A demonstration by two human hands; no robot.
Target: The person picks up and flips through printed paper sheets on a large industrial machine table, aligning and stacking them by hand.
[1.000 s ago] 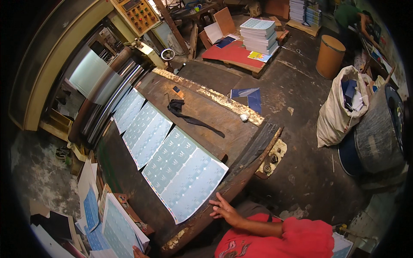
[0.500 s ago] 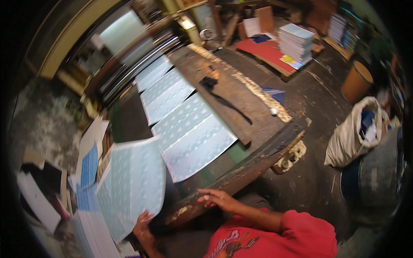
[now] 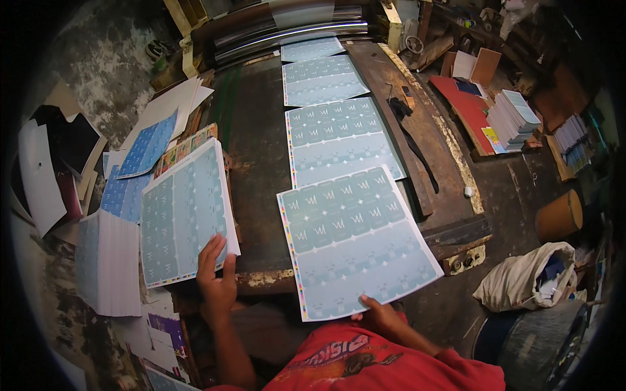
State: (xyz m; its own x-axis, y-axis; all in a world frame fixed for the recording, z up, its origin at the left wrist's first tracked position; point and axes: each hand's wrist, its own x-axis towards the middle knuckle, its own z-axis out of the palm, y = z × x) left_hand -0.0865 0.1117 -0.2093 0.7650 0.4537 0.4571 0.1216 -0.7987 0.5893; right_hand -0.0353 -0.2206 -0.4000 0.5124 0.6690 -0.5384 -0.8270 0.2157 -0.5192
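Note:
My right hand (image 3: pixel 381 317) pinches the near edge of a pale blue-green printed sheet (image 3: pixel 358 244), thumb on top. The sheet is held over the front of the machine table and overlaps another printed sheet (image 3: pixel 342 140) lying behind it. My left hand (image 3: pixel 218 274) has its fingers stretched out against the near right corner of a pile of similar printed sheets (image 3: pixel 186 218). Its thumb stands apart from the fingers.
More sheets lie in a line back to metal rollers (image 3: pixel 293 32). A dark strap (image 3: pixel 417 143) lies on the table's right side. A thick paper stack (image 3: pixel 111 264) stands at left. Right are a paper stack (image 3: pixel 512 124), a brown bin (image 3: pixel 559 216) and a white sack (image 3: pixel 525 277).
My view has levelled. The sheet my left hand held now lies on the left pile, with that hand at its corner. My right hand, empty before, now grips a sheet.

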